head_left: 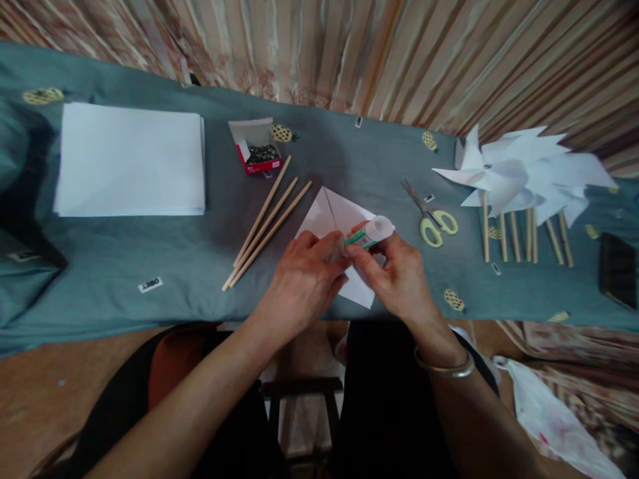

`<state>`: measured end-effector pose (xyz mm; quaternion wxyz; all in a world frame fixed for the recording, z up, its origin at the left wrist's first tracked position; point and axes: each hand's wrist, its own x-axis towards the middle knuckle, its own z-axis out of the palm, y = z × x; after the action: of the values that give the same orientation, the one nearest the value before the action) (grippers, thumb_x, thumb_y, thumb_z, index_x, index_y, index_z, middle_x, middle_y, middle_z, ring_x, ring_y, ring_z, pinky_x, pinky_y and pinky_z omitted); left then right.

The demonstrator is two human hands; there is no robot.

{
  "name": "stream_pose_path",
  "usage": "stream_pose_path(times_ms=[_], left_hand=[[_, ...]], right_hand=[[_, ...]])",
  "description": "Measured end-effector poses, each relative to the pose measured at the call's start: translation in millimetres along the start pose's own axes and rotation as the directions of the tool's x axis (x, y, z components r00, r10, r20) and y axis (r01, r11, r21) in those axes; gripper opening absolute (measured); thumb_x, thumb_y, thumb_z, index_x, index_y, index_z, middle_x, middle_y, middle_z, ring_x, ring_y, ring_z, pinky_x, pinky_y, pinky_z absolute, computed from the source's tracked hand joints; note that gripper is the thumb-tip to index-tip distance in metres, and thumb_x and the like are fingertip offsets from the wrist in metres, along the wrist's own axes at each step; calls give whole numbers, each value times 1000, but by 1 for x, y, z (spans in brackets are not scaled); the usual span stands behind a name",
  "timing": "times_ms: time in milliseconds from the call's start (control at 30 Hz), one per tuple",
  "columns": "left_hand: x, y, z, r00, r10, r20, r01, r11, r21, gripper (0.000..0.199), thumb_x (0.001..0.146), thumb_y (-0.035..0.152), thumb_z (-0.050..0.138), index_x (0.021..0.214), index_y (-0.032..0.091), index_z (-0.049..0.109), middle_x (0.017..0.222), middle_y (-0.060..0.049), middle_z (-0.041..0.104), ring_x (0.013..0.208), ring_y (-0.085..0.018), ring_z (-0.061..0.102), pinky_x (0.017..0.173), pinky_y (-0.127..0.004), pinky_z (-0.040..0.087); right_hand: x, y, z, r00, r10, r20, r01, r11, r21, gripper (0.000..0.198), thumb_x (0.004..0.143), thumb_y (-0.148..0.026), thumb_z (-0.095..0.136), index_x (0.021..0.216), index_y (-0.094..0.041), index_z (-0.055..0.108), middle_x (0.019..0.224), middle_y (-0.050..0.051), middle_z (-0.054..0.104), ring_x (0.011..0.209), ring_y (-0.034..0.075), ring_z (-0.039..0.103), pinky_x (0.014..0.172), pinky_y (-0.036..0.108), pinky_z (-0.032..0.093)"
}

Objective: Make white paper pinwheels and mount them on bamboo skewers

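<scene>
A glue stick (367, 234) with a white and green label is held between my two hands above a sheet of white paper. My right hand (397, 273) is closed around the glue stick, its thumb along the near side. At the other end of the glue stick, the fingers of my left hand (307, 276) are pinched together; they partly hide that end, perhaps a cap. Beneath both hands lies the creased white paper (317, 216), turned so that a corner points away from me. Three wooden sticks (269, 229) rest just left of it.
Scissors (429, 216) with yellow-green handles lie right of the paper. Several paper pinwheels (504, 176) on sticks are piled at far right, near a dark phone-like object (618, 269). A red box (260, 156) of small dark pieces and a paper stack (132, 163) are left.
</scene>
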<state>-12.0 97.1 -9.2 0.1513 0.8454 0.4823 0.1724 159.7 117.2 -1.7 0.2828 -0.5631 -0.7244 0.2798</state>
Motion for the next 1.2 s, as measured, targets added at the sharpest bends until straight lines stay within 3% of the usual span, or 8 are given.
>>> stream_pose_path(times_ms=[533,1200], left_hand=[[-1,-1,2,999,11,-40,-13,1000,-27,25,89,23,55,110,22,70,133,-10,56,98,-25,50,86,-44,46],[0,1,-1,1000,-11,-4,11,1000,-26,23,88,26,57,108,23,70,130,-10,57,102,-28,52,87,-47,47]], right_hand=[[-1,1,-3,998,20,-53,-24,997,-67,26,86,-43,60,98,-20,64,75,2,68,68,18,63,62,31,47],[5,3,2,994,-4,-105,-2,998,-57,22,87,-42,59,96,-22,62,74,2,68,67,19,63,61,31,47]])
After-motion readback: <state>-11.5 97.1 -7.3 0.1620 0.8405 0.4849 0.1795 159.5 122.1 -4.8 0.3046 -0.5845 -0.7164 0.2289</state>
